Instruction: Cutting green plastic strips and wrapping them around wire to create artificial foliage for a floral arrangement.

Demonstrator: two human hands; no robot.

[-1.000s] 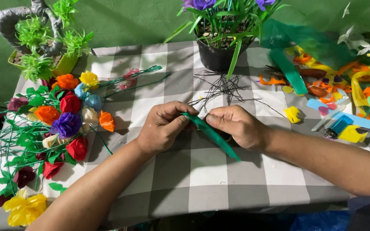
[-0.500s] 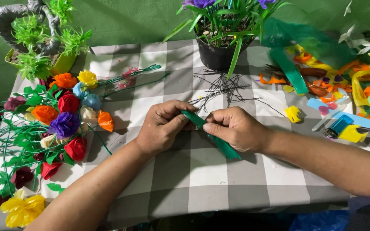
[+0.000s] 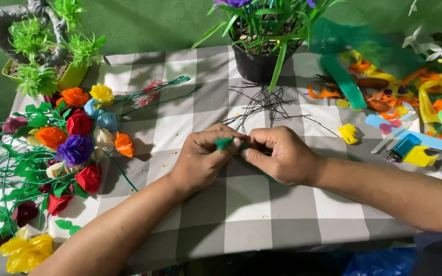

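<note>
Both hands meet over the checked tablecloth. The left hand pinches the tip of a green strip between thumb and fingertips; the right hand curls round the rest, its fingers pressed together so that most of the strip is hidden under them.

The strip looks thin, so a hard tug between the two pinches could tear it or let it slip free.

Just beyond the grip lies a loose bundle of thin dark wires; a careless sweep of a knuckle could scatter them. Farther still stands a black flower pot.

Well left of the grip, the finished paper flowers could be crushed by the left forearm.
</note>
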